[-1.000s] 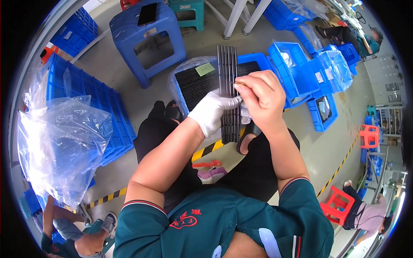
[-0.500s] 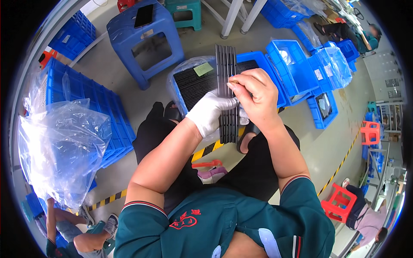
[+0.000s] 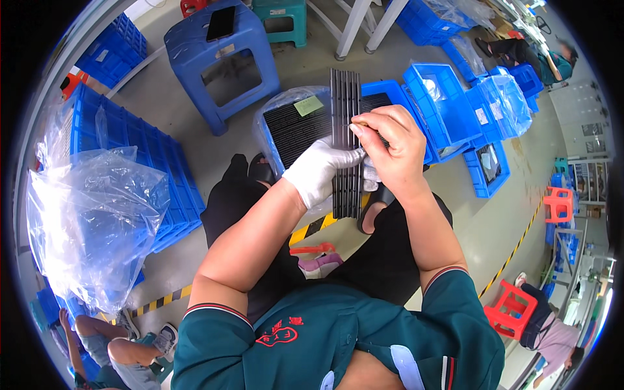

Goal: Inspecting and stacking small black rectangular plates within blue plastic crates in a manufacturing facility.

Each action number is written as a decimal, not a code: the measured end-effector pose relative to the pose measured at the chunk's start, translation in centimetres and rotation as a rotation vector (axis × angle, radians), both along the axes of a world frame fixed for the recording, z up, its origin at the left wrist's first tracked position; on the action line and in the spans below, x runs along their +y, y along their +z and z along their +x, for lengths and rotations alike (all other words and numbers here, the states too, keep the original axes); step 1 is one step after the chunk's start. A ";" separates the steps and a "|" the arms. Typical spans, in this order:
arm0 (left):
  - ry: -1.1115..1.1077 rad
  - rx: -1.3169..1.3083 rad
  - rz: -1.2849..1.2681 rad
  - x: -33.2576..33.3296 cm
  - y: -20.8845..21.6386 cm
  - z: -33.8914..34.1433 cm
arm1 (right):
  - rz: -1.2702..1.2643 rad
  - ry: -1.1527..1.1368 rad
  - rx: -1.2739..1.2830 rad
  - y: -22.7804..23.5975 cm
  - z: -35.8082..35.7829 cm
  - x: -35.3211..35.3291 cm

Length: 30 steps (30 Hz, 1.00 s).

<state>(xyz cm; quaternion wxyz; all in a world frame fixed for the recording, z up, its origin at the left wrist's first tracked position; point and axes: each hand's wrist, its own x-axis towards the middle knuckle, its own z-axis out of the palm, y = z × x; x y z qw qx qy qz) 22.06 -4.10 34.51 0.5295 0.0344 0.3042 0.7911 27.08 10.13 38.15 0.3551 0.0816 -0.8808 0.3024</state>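
A bundle of long, thin black strips with small notches (image 3: 346, 97) stands nearly upright in front of me. Wrapped round its middle is my left hand (image 3: 317, 170), in a white glove, the thumb lying across the strips. My bare right hand (image 3: 400, 149) is closed in a pinch at the bundle's right edge, just above the left thumb. Something tiny may be between its thumb and forefinger; I cannot make it out. Behind the bundle, a plastic-lined blue crate (image 3: 268, 146) holds rows of similar black strips (image 3: 292, 133), with a pale green note (image 3: 308, 105) on top.
Right of the strips stand several blue crates (image 3: 434, 107). A blue stool (image 3: 224, 52) with a phone (image 3: 221, 23) is at far left. Stacked blue crates (image 3: 133, 156) and clear plastic sheeting (image 3: 97, 221) fill the left. Red stools (image 3: 511, 309) and other people are farther off.
The view has shifted slightly. My right hand's pinch has moved a little right and down along the bundle; my left hand keeps its hold. A seated person at lower left has moved an arm.
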 end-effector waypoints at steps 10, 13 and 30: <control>0.032 0.094 -0.057 0.0 0.5 0.4 | 0.188 0.021 0.033 -0.4 -0.4 0.0; 0.004 0.079 -0.033 0.0 0.0 0.1 | 0.146 0.012 0.038 -0.2 -0.3 -0.3; 0.145 0.330 -0.273 0.2 -0.7 0.2 | 0.349 0.017 0.115 0.9 -0.8 -1.6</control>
